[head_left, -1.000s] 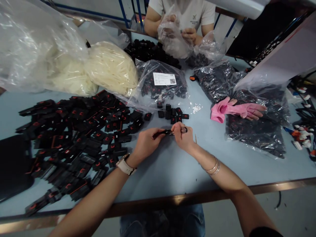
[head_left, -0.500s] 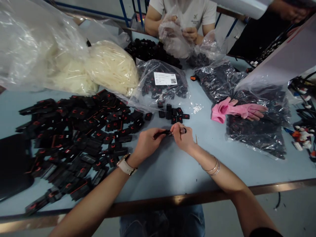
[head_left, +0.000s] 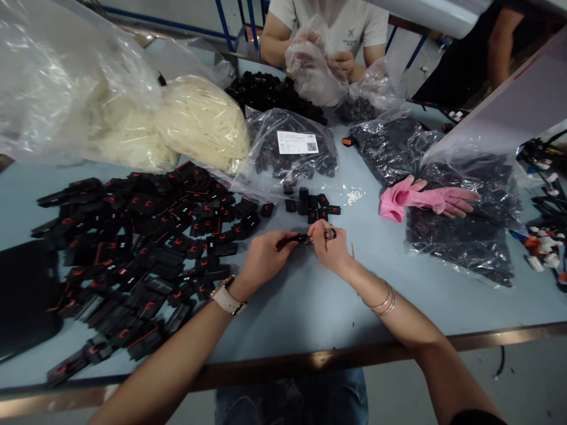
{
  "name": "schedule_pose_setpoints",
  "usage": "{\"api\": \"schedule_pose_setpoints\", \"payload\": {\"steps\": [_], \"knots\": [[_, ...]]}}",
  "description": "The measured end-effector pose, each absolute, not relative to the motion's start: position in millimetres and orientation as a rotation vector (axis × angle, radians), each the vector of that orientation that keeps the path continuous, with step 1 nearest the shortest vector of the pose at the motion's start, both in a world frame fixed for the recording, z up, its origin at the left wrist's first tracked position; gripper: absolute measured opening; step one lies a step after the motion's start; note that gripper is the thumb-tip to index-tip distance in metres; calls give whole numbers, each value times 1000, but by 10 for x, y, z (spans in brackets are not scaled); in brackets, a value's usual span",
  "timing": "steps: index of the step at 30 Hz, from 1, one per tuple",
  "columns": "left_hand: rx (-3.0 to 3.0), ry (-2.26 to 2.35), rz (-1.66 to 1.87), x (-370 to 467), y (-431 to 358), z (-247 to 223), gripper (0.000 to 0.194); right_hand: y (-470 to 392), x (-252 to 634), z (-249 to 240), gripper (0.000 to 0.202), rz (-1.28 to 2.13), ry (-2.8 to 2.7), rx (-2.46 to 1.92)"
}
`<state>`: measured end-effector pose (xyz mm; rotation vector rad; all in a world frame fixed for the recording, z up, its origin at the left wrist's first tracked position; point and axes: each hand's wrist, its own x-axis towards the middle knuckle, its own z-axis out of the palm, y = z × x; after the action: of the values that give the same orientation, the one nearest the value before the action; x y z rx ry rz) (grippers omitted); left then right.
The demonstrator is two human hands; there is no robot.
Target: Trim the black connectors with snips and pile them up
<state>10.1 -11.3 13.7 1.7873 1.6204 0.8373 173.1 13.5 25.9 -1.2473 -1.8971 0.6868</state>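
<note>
My left hand (head_left: 264, 258), with a pale-strapped watch at the wrist, pinches a black connector housing (head_left: 299, 238) by its left end. Close beside it, my right hand (head_left: 331, 247) is closed round a dark pen-like tool (head_left: 330, 234), whose rounded end shows above the fist. The tool's tip meets the housing or lies right by it; fingers hide the exact contact. Just beyond both hands lies a group of small black connectors (head_left: 312, 203). A small scatter of tiny white pieces (head_left: 354, 196) is to their right.
A heap of black connectors with red clips (head_left: 153, 254) covers the left. Behind are bags of cream-coloured parts (head_left: 204, 121) and a labelled bag (head_left: 292, 147). Pink gloves (head_left: 425, 198) rest on black-filled bags (head_left: 460, 242) at right. Opposite, a person (head_left: 328, 35) handles a clear bag.
Both hands stay in nearly the same place, with a slight shift of the right fingers on the tool. At the upper right, another person's arm has moved.
</note>
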Motion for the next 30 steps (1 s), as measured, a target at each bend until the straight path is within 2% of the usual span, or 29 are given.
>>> {"api": "schedule_pose_setpoints", "payload": {"steps": [4, 10, 16, 18, 22, 26, 30], "knots": [[1794, 1620, 831, 93, -112, 144, 18, 135, 1740, 228, 35, 746, -1797, -1210], [1832, 1568, 894, 104, -128, 94, 19, 192, 1775, 134, 46, 983, -1341, -1121], [2268, 1587, 853, 60, -196, 184, 22, 300, 1807, 113, 44, 1071, -1194, -1129], [2294, 1852, 891, -41, -182, 288, 18, 322, 1811, 115, 43, 1044, -1160, -1144], [2079, 2420, 834, -339, -100, 495, 25, 315, 1822, 143, 46, 848, -1298, -1151], [1942, 2578, 610, -554, -33, 553, 26, 283, 1841, 194, 44, 542, -1595, -1072], [1992, 2549, 721, -552, -4, 475, 22, 316, 1839, 251, 31, 411, -1859, -1054]]}}
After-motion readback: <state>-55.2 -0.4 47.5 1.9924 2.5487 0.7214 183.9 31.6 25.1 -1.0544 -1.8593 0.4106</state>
